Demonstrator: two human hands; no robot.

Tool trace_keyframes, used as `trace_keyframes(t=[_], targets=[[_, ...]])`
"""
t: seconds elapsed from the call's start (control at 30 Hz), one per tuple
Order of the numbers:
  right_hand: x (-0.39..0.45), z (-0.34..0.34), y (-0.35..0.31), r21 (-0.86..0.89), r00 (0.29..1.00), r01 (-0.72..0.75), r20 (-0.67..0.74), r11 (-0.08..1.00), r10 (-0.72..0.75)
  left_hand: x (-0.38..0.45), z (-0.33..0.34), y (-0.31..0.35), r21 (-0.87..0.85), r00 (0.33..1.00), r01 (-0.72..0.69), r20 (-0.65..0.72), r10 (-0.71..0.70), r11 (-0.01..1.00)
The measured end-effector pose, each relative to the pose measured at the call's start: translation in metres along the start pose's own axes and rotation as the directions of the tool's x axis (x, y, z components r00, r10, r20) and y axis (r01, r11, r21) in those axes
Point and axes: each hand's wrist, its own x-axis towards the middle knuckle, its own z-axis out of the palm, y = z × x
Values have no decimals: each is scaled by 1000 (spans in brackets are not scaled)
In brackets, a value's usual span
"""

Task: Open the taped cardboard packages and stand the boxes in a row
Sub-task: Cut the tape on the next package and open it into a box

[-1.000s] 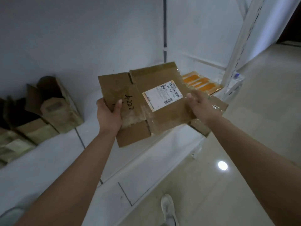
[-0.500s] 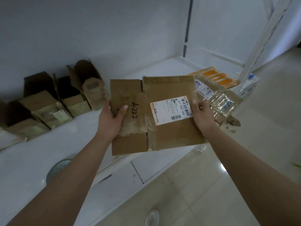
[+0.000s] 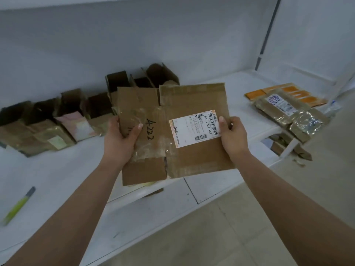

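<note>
A flattened brown cardboard box [image 3: 194, 156] with a white shipping label and "A222" written on it is held up over the white shelf [image 3: 63, 175]. My left hand [image 3: 123, 137] grips its left flap, thumb on top. My right hand [image 3: 233, 135] grips its right edge beside the label. Behind it, several opened cardboard boxes [image 3: 65, 120] stand in a row along the back wall, their flaps up. At the right lie taped flat packages [image 3: 292, 114] wrapped in shiny tape.
A yellow-green cutter with a grey tip [image 3: 18, 206] lies near the shelf's front left. Orange flat packs [image 3: 295, 93] lie behind the taped packages at the far right. The shelf's front edge [image 3: 153, 204] drops to a tiled floor [image 3: 230, 227] below.
The view has swung left and down, bringing more of the row of opened boxes and the cutter into sight. Both hands keep the same grip on the flattened box.
</note>
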Motion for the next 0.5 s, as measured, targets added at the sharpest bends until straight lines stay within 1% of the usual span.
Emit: trace_keyframes(t=[0.1, 0.2, 0.27, 0.33, 0.4, 0.5], targets=[[-31, 38, -25, 7, 1000, 4, -15, 1000, -4, 10, -53, -30, -21, 1000, 11, 24, -11, 1000], [-70, 93, -59, 32, 999, 30, -13, 999, -30, 25, -120, -63, -46, 999, 0, 39, 2, 999], [-99, 133, -83, 51, 999, 50, 11, 997, -51, 31, -170, -81, -10, 1000, 7, 8, -7, 1000], [-125, 167, -102, 68, 998, 45, 42, 997, -48, 35, -215, -97, -13, 1000, 24, -7, -24, 1000], [-146, 191, -117, 108, 996, 32, 76, 994, -40, 38, -253, -107, -36, 1000, 26, 10, -26, 999], [-166, 214, -134, 148, 991, 4, 129, 989, -23, 41, -290, -118, -124, 999, 33, 40, -28, 992]])
